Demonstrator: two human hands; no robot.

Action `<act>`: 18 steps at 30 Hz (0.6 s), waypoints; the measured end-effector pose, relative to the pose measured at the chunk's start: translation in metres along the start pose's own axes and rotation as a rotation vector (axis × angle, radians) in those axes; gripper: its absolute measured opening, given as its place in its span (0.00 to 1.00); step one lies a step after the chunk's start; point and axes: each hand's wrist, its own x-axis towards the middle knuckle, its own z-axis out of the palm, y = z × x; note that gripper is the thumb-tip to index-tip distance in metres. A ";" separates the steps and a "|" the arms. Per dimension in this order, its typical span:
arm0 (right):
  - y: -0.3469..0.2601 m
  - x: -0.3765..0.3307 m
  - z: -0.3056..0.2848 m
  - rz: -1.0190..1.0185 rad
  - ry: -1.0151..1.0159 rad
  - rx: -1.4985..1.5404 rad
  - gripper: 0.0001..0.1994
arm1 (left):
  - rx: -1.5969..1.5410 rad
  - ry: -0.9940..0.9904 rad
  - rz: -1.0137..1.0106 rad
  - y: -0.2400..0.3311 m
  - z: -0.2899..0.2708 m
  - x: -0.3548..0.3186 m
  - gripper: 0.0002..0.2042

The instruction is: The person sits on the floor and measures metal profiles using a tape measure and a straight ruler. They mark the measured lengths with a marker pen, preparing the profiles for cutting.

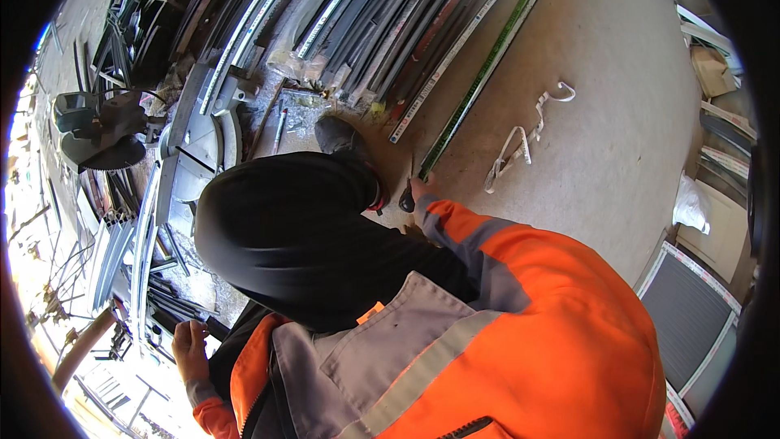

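Note:
Low in front of me, my right hand is closed at the near end of a long profile with a green face and a pale edge. The profile slants away over the floor. Right beside the fingers is a small black-handled tool; whether the hand grips it too, I cannot tell. A crumpled white strip lies on the floor to the right. My left hand is at the lower left beside my leg, its fingers curled; what they hold, if anything, is hidden.
A mitre saw with a round grey base stands at left. Many long profiles lie stacked beyond my shoe. A single white-faced profile lies beside the stack. Offcuts litter the left; panels lean at right.

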 end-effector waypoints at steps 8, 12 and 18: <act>-0.062 -0.021 -0.009 -0.244 0.073 0.102 0.34 | 0.008 -0.009 0.048 0.006 0.006 0.003 0.15; -0.114 -0.031 -0.029 -0.476 0.038 0.068 0.21 | 0.000 -0.005 0.068 0.005 0.007 0.001 0.15; -0.179 -0.052 -0.052 -0.705 -0.144 0.185 0.12 | 0.037 0.014 0.116 0.009 0.009 -0.001 0.15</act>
